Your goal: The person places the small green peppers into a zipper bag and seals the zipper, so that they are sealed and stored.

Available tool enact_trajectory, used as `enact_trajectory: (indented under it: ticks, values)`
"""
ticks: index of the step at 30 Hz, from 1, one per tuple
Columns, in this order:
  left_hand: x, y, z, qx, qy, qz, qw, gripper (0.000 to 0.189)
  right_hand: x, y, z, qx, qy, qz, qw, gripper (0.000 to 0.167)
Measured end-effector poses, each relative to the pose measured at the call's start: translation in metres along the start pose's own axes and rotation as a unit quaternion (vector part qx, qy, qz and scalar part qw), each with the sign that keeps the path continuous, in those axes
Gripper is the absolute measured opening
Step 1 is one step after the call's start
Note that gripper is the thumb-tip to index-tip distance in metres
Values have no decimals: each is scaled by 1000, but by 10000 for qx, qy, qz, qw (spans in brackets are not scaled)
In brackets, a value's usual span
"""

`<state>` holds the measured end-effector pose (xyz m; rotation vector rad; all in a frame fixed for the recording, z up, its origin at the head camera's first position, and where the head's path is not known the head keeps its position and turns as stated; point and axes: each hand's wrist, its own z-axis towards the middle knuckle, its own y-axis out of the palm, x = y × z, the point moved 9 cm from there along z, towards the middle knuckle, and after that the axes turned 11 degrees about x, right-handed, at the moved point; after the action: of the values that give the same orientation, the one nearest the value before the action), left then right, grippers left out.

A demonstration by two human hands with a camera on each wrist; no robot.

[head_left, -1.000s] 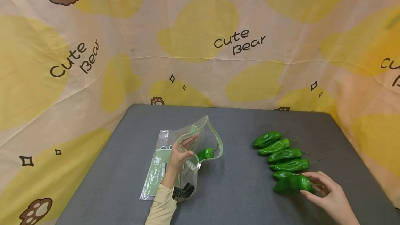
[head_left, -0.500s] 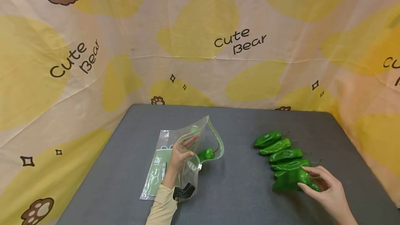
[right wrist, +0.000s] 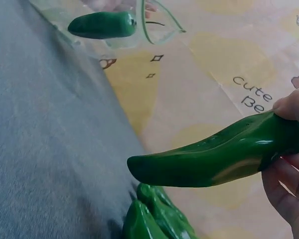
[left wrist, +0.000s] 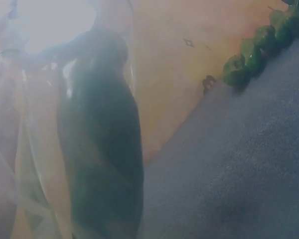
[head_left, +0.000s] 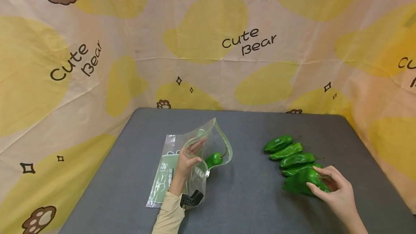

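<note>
My left hand (head_left: 187, 160) holds a clear zip bag (head_left: 224, 138) by its side, with the green-edged mouth gaping toward the right. Inside the bag lies one green pepper (head_left: 214, 159); it fills much of the hazy left wrist view as a dark pepper (left wrist: 102, 144). At the right my right hand (head_left: 336, 189) pinches another green pepper (head_left: 302, 181) near its stem end, between thumb and fingers. In the right wrist view this pepper (right wrist: 214, 152) is raised off the table, its tip toward the bag. It partly covers the nearest peppers of the row in the head view.
A row of several green peppers (head_left: 296, 160) lies along the right of the grey table (head_left: 247, 198). Flat under the left forearm is a clear packet with a green print (head_left: 160, 180). A patterned cloth (head_left: 208, 46) hangs behind and at both sides.
My right hand has lifted the pepper and moved slightly left and farther from me, over the near end of the row. The left hand and the bag have stayed in place.
</note>
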<state>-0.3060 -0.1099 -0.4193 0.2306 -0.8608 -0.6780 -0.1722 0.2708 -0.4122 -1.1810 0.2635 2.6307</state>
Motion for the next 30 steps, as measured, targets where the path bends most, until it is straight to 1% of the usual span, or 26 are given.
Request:
enact_trajectory:
  ticks: [2,4,8,12,15,17,19,23,27,29,30]
  values:
    - [0,-1,0,4,3,-6,10000,58,-1,3,3,-26,-65,244,9997,51]
    - [1,-1,-1,16,-13,-32,10000,58,-21,18,12,-15,-66,209,9998,49]
    - [1,-1,-1,41,-34,0,10000,58,-26,26,17,-22,-46,158,9999,50]
    - [2,1,0,53,-45,38,10000,59,-24,29,22,36,95,-404,9991,50]
    - [3,2,1,32,-26,29,10000,59,-24,31,25,67,143,-904,9958,50]
    - [4,3,1,24,-6,29,10000,59,-26,33,28,51,54,-987,9951,50]
    - [5,4,2,23,15,31,10000,60,-26,35,30,42,38,-959,9954,51]
    - [6,4,3,20,49,42,10000,60,-26,41,35,52,84,-560,9984,51]
    - [8,5,4,22,124,52,9999,60,-25,48,39,77,45,-423,9991,49]
    - [9,5,3,19,169,51,9998,60,-24,52,42,92,74,-468,9988,48]
    - [9,4,3,24,182,57,9998,60,-24,54,43,80,71,-341,9994,48]
